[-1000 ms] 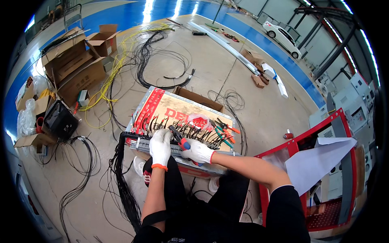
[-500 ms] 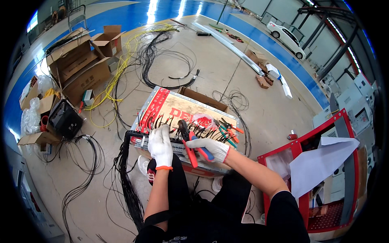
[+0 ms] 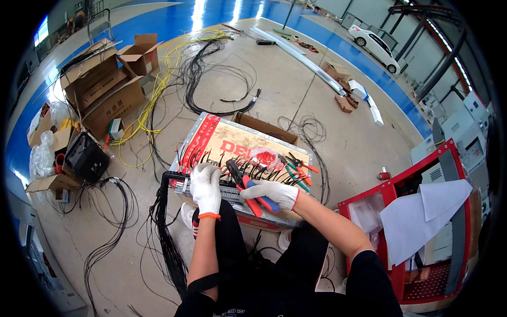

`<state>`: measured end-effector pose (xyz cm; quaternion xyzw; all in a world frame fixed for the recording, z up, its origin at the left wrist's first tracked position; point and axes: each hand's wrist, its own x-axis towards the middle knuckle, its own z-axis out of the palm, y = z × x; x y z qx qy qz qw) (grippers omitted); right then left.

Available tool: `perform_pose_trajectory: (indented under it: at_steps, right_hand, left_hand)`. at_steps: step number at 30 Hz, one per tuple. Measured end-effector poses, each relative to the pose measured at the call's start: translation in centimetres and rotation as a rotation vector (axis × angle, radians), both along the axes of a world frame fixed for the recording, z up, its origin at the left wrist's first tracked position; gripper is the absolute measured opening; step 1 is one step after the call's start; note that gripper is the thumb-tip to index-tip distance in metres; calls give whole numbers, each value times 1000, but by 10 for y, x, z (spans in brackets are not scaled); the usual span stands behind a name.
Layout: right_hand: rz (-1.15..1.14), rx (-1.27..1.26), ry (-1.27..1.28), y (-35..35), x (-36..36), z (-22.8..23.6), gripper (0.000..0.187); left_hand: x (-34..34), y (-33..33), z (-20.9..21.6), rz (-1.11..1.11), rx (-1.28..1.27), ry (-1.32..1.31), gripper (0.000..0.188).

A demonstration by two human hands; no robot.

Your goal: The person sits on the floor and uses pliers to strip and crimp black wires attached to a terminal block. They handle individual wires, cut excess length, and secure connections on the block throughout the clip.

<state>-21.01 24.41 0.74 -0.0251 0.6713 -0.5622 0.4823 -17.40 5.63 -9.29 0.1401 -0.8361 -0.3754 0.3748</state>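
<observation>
My left hand [image 3: 206, 186], in a white glove, rests on a grey terminal strip [image 3: 228, 191] with several black wires, at the near edge of a cardboard box [image 3: 222, 141]. My right hand [image 3: 275, 194], also gloved, grips a crimping tool with red and blue handles [image 3: 247, 189]; its dark jaws point up and left at the wires on the strip. Just beyond, a small bag of red parts [image 3: 265, 157] and a few red and green handled pliers [image 3: 297, 166] lie on the box top.
A thick bundle of black cables [image 3: 167, 236] runs from the strip down past my left knee. Open cardboard boxes [image 3: 105, 90] and yellow and black wires [image 3: 174, 68] lie at the left and beyond. A red cart [image 3: 422, 232] with white paper stands to the right.
My right hand has picked up the crimping tool from the box top and brought it down to the terminal strip. My left hand stays on the strip.
</observation>
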Motion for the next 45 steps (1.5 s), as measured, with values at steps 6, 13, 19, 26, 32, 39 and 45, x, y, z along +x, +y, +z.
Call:
perform_pose_trajectory:
  at_steps: [6, 13, 19, 26, 32, 39, 45]
  right_hand:
    - [-13, -1, -130, -8, -16, -2, 28]
    - [16, -20, -168, -10, -26, 1, 25]
    - [31, 51, -127, -12, -22, -13, 23]
    - [43, 47, -111, -10, -21, -9, 24]
    - [273, 334, 284, -14, -23, -7, 47]
    - [400, 681, 740, -33, -9, -11, 47]
    - [407, 623, 850, -25, -14, -30, 38]
  left_hand:
    - [-8, -12, -21, -326, 380, -129, 16]
    - [-8, -13, -21, -412, 520, -99, 19]
    - [-5, -12, -7, -419, 431, -106, 18]
    - [-6, -12, -9, -385, 396, -88, 17]
    - [-5, -11, -10, -371, 363, -99, 18]
    - [-6, -8, -9, -316, 352, -133, 19]
    - [-7, -9, -12, -361, 333, -84, 18]
